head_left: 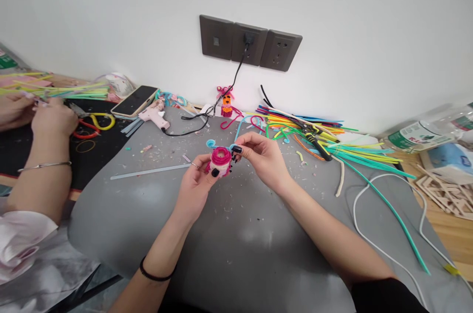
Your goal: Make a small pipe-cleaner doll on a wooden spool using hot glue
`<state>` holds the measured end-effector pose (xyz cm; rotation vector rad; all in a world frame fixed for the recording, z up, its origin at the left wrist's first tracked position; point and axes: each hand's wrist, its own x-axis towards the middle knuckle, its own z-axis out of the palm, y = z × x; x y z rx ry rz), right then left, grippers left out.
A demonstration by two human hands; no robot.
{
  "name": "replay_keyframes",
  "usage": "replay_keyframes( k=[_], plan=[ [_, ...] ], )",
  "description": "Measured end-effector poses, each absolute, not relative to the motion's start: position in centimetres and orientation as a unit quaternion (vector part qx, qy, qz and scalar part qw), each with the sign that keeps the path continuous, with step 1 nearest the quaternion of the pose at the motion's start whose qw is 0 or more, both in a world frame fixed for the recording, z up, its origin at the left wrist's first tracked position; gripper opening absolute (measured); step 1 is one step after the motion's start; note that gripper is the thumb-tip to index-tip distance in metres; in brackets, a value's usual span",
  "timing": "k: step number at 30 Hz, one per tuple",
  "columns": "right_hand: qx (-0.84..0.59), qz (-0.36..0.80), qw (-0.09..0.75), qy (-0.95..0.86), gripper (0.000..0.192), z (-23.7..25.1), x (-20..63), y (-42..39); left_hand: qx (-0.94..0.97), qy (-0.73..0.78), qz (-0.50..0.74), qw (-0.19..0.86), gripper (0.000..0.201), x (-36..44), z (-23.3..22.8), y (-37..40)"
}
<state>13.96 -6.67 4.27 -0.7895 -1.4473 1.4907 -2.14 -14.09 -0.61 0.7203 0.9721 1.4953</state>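
My left hand [195, 180] holds a small coiled pipe-cleaner figure [220, 157], magenta on top and pale below, with a light blue curl at its upper left. My right hand [258, 153] pinches the right side of the same figure, where a bit of light blue pipe cleaner sticks out. Both hands hover above the middle of the grey mat [229, 234]. A finished pink and orange pipe-cleaner figure [226, 102] stands by the wall.
A pile of coloured pipe cleaners [314, 130] with black-handled pliers [318, 145] lies at right. A pink glue gun [155, 115], a phone [135, 100] and a glue stick [151, 171] lie at left. Another person's hands [48, 118] work at far left. White cord [369, 244] trails right.
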Motion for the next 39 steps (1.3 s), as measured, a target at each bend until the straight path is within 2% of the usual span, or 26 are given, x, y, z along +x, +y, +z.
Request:
replay_keyframes(
  k=[10,29,39],
  plan=[
    [-0.301,0.569,0.451,-0.619,0.035,4.6,13.9,-7.1,0.317,0.417,0.641,0.561,0.051,-2.4,-0.7,-14.2],
    [-0.299,0.425,0.453,-0.724,0.008,4.6,14.2,-7.3,0.341,0.397,0.675,0.52,0.045,-2.6,-1.6,-13.9],
    [-0.271,0.388,0.437,-0.765,0.006,5.0,14.6,-7.1,0.352,0.402,0.666,0.52,0.045,-2.8,-1.8,-13.9]
  ],
)
